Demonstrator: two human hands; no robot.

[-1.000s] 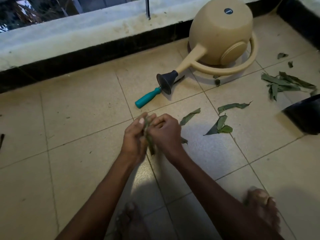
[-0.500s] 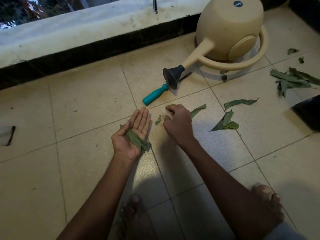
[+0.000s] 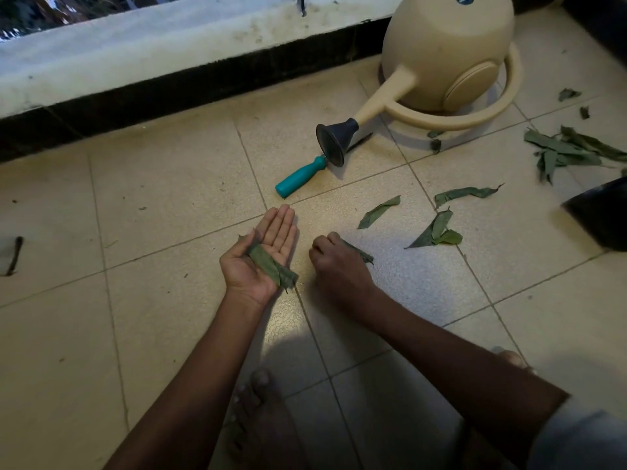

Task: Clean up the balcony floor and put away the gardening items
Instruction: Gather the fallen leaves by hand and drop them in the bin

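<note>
Round dark badge with pale lettering on top of beige rounded plastic watering can (image 3: pixel 444 52), far right; lettering too small to read. No other text, numbers or signs legible.

1. Left hand (image 3: pixel 261 257) palm up over the tiled floor (image 3: pixel 163 198), gathered leaves (image 3: pixel 269 266) lying across the palm.
2. Right hand (image 3: pixel 334 262) just right of it, on a floor leaf (image 3: pixel 359 253).
3. Tool handle (image 3: pixel 298 178) beyond both hands, watering can (image 3: pixel 448 56) behind it.
4. Scattered leaves (image 3: pixel 437 230) right of the hands.
</note>
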